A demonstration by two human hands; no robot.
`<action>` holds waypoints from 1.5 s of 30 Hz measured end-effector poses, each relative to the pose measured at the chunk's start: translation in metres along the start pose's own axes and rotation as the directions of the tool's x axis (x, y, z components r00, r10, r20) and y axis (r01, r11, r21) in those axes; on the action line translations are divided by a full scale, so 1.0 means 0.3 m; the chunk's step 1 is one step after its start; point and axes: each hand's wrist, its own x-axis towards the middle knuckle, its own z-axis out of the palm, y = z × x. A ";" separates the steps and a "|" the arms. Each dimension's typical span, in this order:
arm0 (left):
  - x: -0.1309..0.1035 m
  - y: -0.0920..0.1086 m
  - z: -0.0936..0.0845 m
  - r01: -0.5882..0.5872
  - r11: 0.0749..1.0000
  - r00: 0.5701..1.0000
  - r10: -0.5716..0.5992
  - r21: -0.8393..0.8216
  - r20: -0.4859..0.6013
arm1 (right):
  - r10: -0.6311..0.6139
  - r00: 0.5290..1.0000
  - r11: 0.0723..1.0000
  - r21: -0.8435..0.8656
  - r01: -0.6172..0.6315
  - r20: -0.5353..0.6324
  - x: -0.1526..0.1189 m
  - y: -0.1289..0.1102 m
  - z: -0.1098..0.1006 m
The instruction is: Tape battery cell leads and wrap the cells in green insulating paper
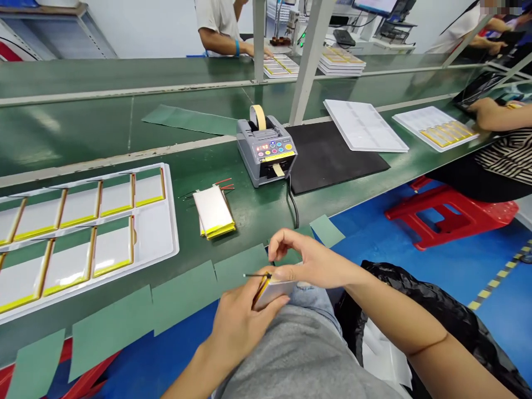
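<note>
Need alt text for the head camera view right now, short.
Both hands hold a flat silver battery pouch over the lap, left hand gripping it, right hand pinching at its wired end. On the green bench lie a battery stack, tape dispenser and white tray.

This was a factory assembly line, electronics/battery work. A long green workbench [124, 127] ran across the room w/ an automatic tape dispenser [266, 152] on it. Left of the dispenser lay a white tray [168, 221] of flat battery cells; right of it a black mat [332, 155] and more trays. Beyond the dispenser, other workers stood at a second bench. A red stool [451, 213] sat on blue floor.
</note>
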 end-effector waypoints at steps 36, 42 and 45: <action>0.299 0.206 0.706 0.564 -0.215 0.605 -0.549 -0.797 0.576 | 0.587 0.645 0.757 0.614 -0.224 -0.489 -0.366 0.421 -0.361; 0.315 0.217 0.684 0.585 -0.217 0.587 -0.551 -0.782 0.592 | 0.588 0.652 0.761 0.600 -0.245 -0.479 -0.354 0.400 -0.368; 0.318 0.218 0.676 0.589 -0.217 0.582 -0.554 -0.778 0.595 | 0.591 0.646 0.764 0.592 -0.256 -0.482 -0.350 0.390 -0.366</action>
